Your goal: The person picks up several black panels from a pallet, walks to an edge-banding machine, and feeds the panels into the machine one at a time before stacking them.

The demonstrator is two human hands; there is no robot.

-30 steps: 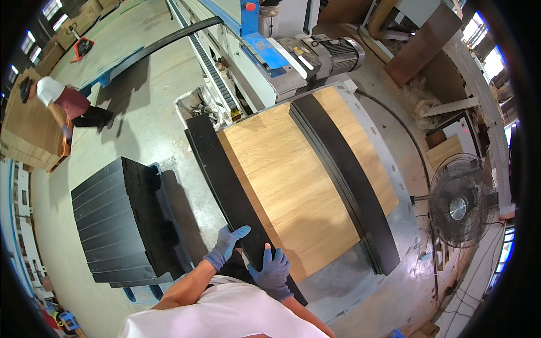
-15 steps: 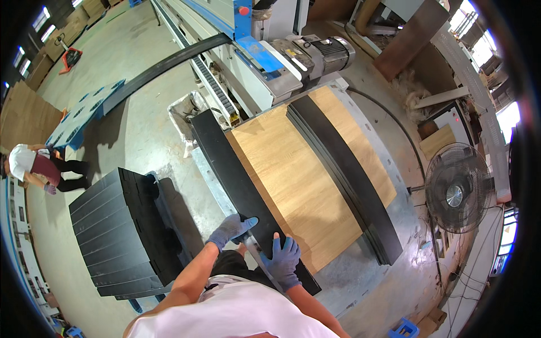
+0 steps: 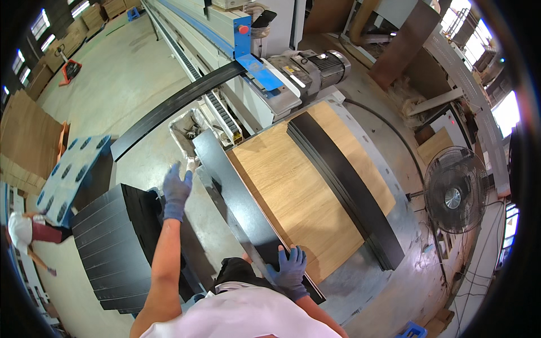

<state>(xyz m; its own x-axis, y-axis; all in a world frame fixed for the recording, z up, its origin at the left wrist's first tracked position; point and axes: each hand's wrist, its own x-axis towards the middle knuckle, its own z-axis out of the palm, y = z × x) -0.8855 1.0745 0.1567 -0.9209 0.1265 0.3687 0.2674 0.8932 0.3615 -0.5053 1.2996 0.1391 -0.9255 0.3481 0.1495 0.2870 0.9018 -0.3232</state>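
Hidden bits first: the near end of the long black panel (image 3: 248, 208) sat under the right hand (image 3: 290, 270) and the person's white shirt (image 3: 242, 312), so I couldn't tell where it ended; the stack of black panels (image 3: 112, 248) was partly behind the left forearm. Whether the left hand (image 3: 176, 191) touched anything was unclear; it appeared to be in the air. Counts: two gloved hands, one black panel under the right fingers, one further bundle of black strips (image 3: 344, 188) well beyond the right fingertips, one wooden board (image 3: 293, 186) between the two, one long black strip (image 3: 174, 107) coming off the machine (image 3: 225, 34) far past the left fingertips, one standing fan (image 3: 455, 194) off to the right. Right fingers were spread flat, pressing on the panel's near end. Left fingers were open and loosely extended, holding nothing, with the stack just beside and below them. Panel lay flat along the board's left edge, long axis running from the right fingers up and left toward the machine's conveyor (image 3: 225, 115). Another person (image 3: 22, 234) stood at the left rim, mostly cut off.
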